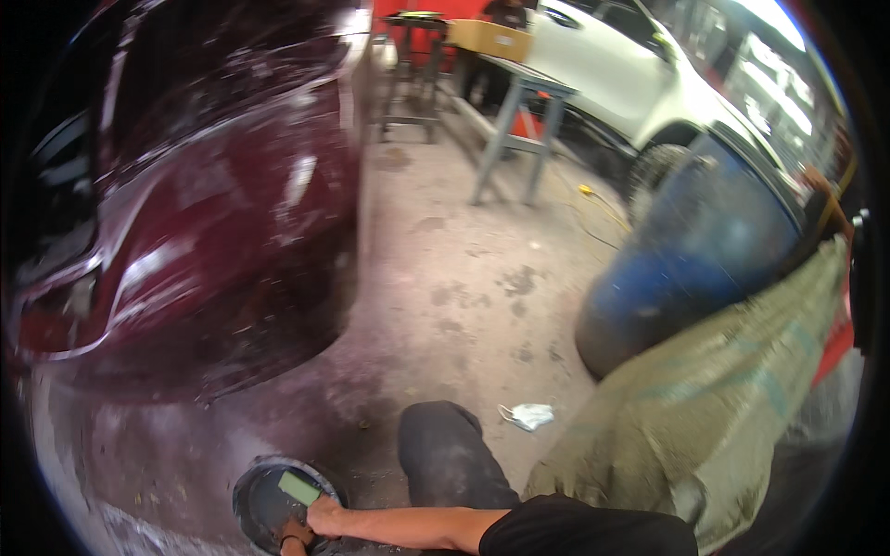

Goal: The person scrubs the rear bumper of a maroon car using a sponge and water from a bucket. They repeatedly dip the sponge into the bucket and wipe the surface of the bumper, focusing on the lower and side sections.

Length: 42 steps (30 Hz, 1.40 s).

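My right hand [324,515] grips a flat green rectangular block [298,488], which looks like a sanding block, over a round dark bucket [243,491]. Greyish water [266,500] shows inside the bucket. My left hand [295,532], with a dark band at the wrist, reaches into the bucket close beside the right one; its fingers are too hidden to read. To the left of the bucket and farther off stands a dark red car body [232,195] with a glossy, wet-looking surface.
A blue plastic drum [691,246] stands at right, a dusty woven sack [686,408] nearer. A face mask [528,416] lies on the concrete floor [445,278]. Farther back are a grey trestle [524,130], a cardboard box [491,39], a yellow cord [593,195], a white car [593,69] and another person [506,13].
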### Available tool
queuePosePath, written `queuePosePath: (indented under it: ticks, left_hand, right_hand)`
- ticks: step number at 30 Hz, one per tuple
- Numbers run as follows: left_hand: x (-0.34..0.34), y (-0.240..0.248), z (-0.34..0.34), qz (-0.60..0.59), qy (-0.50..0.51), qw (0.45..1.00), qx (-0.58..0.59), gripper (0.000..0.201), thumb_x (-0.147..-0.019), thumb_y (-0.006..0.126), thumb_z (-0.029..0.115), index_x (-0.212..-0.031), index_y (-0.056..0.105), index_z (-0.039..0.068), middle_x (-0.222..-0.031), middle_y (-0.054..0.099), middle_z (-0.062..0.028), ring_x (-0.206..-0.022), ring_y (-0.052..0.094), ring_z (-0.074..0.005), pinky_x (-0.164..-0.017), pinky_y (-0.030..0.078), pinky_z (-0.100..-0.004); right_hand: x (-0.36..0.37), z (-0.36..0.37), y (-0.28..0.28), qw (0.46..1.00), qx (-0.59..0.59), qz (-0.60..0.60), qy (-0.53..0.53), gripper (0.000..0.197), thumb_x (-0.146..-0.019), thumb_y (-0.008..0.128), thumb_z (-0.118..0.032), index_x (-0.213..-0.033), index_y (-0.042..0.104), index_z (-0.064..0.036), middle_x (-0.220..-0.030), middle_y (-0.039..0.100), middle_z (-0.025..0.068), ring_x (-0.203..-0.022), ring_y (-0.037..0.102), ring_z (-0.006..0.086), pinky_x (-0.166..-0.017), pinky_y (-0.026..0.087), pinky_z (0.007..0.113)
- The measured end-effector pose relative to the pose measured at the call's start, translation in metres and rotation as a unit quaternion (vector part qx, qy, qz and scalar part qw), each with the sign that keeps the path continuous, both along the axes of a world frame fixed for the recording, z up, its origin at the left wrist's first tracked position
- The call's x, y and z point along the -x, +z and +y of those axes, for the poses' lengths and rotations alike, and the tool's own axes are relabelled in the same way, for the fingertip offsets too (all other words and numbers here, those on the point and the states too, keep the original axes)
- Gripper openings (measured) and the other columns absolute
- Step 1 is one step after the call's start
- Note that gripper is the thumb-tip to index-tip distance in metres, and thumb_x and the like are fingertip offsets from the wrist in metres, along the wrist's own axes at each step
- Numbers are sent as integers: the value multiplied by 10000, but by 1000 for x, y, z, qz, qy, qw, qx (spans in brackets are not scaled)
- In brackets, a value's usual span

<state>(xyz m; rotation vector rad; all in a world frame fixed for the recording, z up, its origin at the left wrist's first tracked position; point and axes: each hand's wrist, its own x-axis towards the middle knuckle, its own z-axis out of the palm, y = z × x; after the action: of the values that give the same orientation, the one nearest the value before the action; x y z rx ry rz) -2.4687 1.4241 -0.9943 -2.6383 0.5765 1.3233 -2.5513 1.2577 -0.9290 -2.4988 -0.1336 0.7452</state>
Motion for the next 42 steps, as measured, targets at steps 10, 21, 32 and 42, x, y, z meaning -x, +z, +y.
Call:
queuePosePath:
  ticks: [10, 21, 32, 42]
  left_hand:
    - [12, 160, -34, -76, 384, 773, 500, 411, -1049, 634, 394, -1104, 851, 50, -1147, 812, -142, -1062, 743, -305, -905, 591, -443]
    - [44, 205, 12, 339, 545, 428, 636, 513, -1175, 458, 263, -1658, 463, 91, -1593, 589, -151, -1465, 573, -296, -1249, 421, -520]
    - [0, 308, -37, -1, 569, 307, 763, 583, -1196, 478, 424, -1688, 413, 119, -1621, 522, -62, -1514, 483, -222, -1255, 435, -509]
    - [-101, 442, -198, -496, 447, 394, 631, 721, -1211, 327, 445, -1749, 139, 4, -1829, 143, -198, -1692, 123, -366, -1339, 128, -558]
  right_hand:
    - [-8, -15, 57, 950, -164, -142, -223, 609, -1071, 519, -535, -900, 807, -26, -925, 771, 272, -758, 747, 457, -682, 588, 566]
    - [-12, -5, 113, 981, -149, -12, -122, 493, -1026, 548, -481, -1208, 779, -84, -1128, 801, 180, -1031, 771, 383, -904, 595, 517]
    - [-13, -123, 434, 889, -12, -457, 9, 281, -964, 726, -129, -1242, 760, -107, -1105, 788, 118, -1002, 766, 323, -908, 607, 457]
    - [-108, -232, 560, 725, 131, -656, 164, 407, -970, 696, -112, -1374, 694, -71, -1453, 688, 124, -1401, 593, 364, -1213, 440, 481]
